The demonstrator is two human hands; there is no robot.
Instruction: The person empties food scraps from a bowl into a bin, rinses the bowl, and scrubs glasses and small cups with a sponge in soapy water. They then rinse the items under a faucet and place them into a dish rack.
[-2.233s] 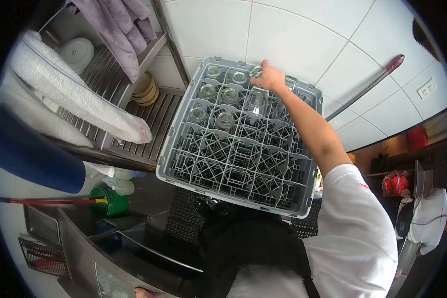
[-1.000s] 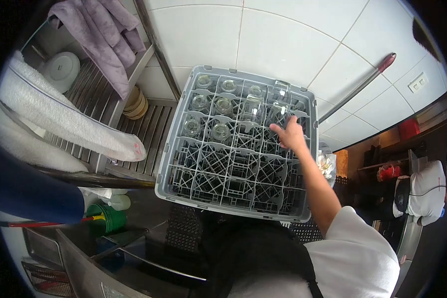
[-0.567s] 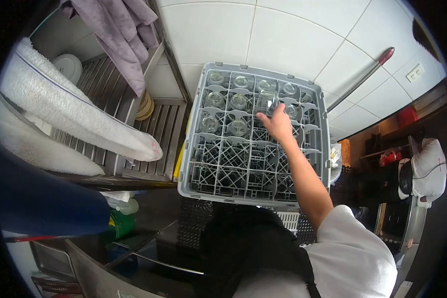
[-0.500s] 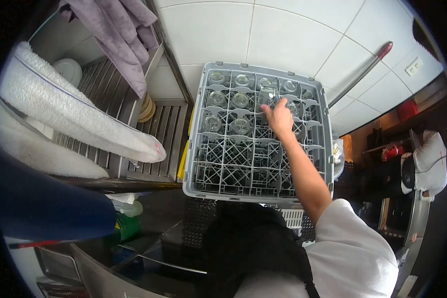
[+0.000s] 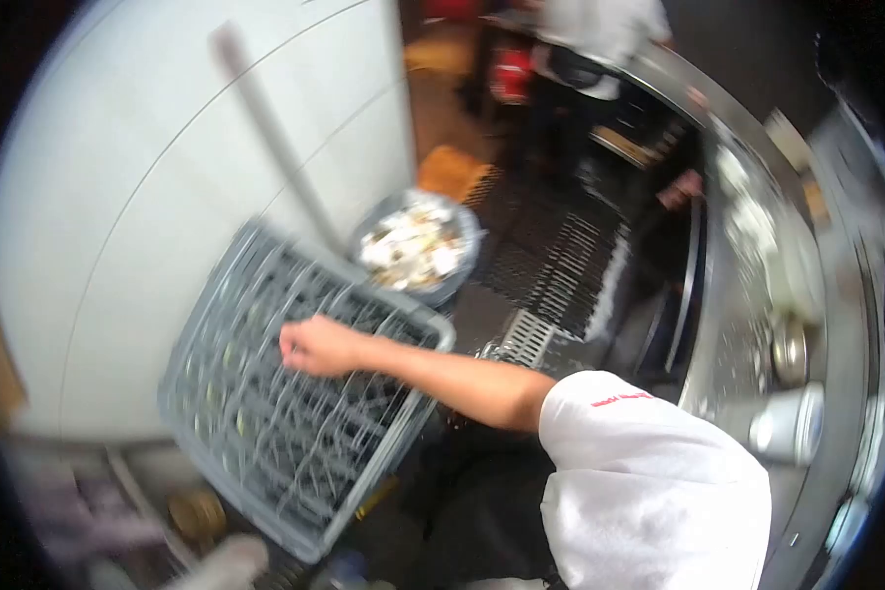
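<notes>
My right hand (image 5: pixel 317 346) hangs over the grey compartment rack (image 5: pixel 192 433); its fingers look bent but are smeared by motion, and nothing can be made out in them. Beneath it, the rack appears tilted in the view, with blurred glasses (image 5: pixel 238 356) in compartments on its left side. Whether the hand touches the rack cannot be told. My left hand is outside the frame.
A bin (image 5: pixel 418 246) of white scraps stands beyond the rack, near a long handle (image 5: pixel 270 128) against the tiled wall. A person in a white top (image 5: pixel 600 29) is at the back. The metal counter at right bears a white tub (image 5: pixel 789 425) and a metal pot (image 5: pixel 790 352).
The view has swung right, bringing the bin and counter into sight. My right hand, earlier at a glass in the rack, now shows with its fingers bent and no glass visible in them.
</notes>
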